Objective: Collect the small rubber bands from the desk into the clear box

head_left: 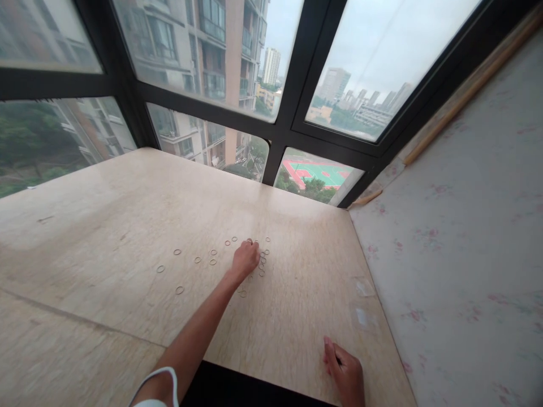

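My left hand (246, 258) reaches out over the pale stone-patterned surface, its fingers pinched together and pointing down. A thin ring edge shows at the fingertips, partly hidden by them. Just right of this hand, several small thin rings (262, 265) lie close together in a rough column. Left of it, more rings lie scattered, among them a ring (177, 252), another ring (160, 269) and a nearer ring (180, 290). Close to the front edge, my right hand (347, 370) is curled into a loose fist; whatever its fingers may hold is hidden.
Dark window frames (282, 133) rise along the back of the stone-patterned surface (303, 294). A flower-patterned wall (449, 254) bounds the right side. Clear tape-like patches (361, 317) lie near that wall. One seam (85, 319) crosses the surface at left.
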A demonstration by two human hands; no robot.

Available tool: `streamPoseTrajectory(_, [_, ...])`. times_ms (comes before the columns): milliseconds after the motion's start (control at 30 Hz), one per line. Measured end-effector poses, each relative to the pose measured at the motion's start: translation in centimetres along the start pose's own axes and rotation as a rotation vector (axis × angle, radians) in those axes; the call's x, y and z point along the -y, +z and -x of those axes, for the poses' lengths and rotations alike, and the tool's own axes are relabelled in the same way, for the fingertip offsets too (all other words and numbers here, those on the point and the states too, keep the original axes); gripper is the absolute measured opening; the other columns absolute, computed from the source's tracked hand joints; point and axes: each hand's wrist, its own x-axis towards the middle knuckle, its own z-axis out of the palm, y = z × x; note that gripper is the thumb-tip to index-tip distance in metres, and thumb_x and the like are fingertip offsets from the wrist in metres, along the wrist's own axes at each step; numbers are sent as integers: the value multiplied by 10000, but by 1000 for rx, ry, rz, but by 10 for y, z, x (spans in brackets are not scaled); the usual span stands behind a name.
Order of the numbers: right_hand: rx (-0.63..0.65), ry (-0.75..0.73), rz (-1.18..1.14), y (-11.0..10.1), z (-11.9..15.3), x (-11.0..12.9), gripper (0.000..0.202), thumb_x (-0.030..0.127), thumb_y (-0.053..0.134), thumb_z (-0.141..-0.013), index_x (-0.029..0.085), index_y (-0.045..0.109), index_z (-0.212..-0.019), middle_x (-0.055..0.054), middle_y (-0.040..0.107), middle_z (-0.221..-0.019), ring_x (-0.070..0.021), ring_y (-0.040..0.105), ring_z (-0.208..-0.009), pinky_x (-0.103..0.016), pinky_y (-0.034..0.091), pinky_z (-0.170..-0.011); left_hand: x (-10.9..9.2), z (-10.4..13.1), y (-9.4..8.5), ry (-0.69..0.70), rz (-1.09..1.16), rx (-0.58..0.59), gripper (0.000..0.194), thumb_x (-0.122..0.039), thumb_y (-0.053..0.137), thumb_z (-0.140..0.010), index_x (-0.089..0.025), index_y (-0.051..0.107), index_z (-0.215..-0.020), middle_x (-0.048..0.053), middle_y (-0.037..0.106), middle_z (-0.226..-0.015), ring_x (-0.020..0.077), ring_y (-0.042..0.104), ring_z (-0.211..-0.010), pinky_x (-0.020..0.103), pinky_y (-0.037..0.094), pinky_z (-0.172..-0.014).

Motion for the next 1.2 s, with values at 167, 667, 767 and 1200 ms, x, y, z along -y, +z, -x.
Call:
streamPoseTrajectory(167, [5,-12,3,-1,0,-1,591,587,379,-892,192,518,-475,8,479,-408,-143,486,-390,-234,365,-462,-20,-8,14,146,92,75,208,-285,547,-860,-211,626,-1038,67,595,-1060,178,568,-992,245,441,-795])
streamPoseTrajectory(667, [13,26,-36,-5,-1,7,584,561,371,-920,183,512,-498,4,501,-427,-138,494,-418,-226,351,-473,-54,55,13,54,110,145,193,-227,471,-891,-182,617,-1009,93,602,-1039,212,585,-961,293,452,-758])
streamPoseTrajectory(767, [6,23,-36,-6,0,10,589,562,361,-927,183,516,-503,0,506,-433,-141,499,-431,-228,357,-487,-79,80,22,141,204,167,230,-221,480,-891,-203,604,-1083,76,620,-1060,200,583,-991,295,451,-824])
streamPoseTrajectory(1200, [2,43,-95,-9,0,13,581,557,363,-926,177,530,-520,-21,574,-477,-144,561,-456,-219,374,-480,-23,128,2,-183,198,-75,183,-206,453,-879,-166,623,-931,110,607,-1022,233,578,-943,356,464,-840])
